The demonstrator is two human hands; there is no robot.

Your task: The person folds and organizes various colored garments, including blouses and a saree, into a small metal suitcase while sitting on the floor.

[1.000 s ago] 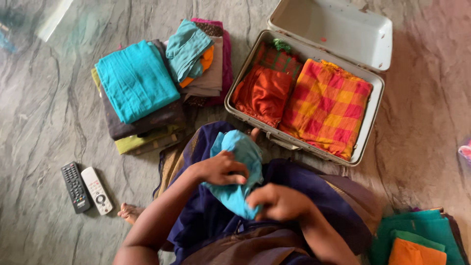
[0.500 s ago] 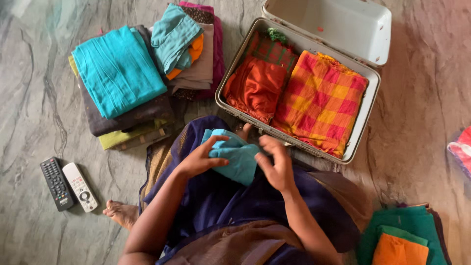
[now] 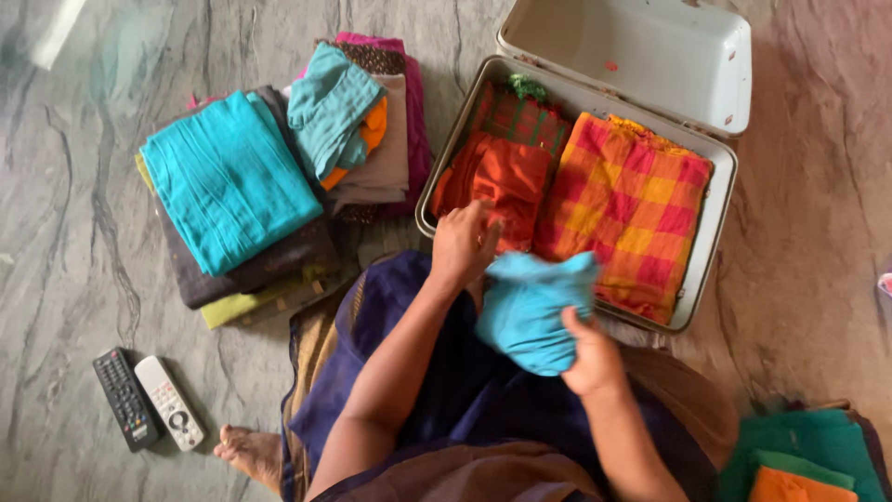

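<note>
Head view, looking down: a person sits on a grey veined stone floor (image 3: pixel 74 232) with a dark blue and brown garment over the lap. The right hand (image 3: pixel 592 358) has its grip closed on a folded turquoise cloth bundle (image 3: pixel 531 311), thumb on top and the other digits hidden beneath it; the bundle is held above the lap, just at the near edge of an open cream hard-shell suitcase (image 3: pixel 715 232). The left hand (image 3: pixel 462 244) reaches over the suitcase's near left corner with fingers spread and its grip open, holding nothing; whether its fingertips touch the folded orange-red cloth (image 3: pixel 497 186) below them is unclear.

Inside the suitcase, the orange-red cloth lies on the left, a red and green checked cloth (image 3: pixel 520 116) behind it, and a folded orange, yellow and pink checked cloth (image 3: pixel 632 209) on the right. The lid stands open at the far side.

To the left of the suitcase sits a stack of folded clothes topped by a bright teal cloth (image 3: pixel 228 177), beside a second stack topped by a pale teal garment (image 3: pixel 330 107). A black remote control (image 3: pixel 125 400) and a white remote control (image 3: pixel 169 416) lie side by side near a bare foot (image 3: pixel 249 453). Green and orange folded cloths (image 3: pixel 799 460) lie at the lower right.
</note>
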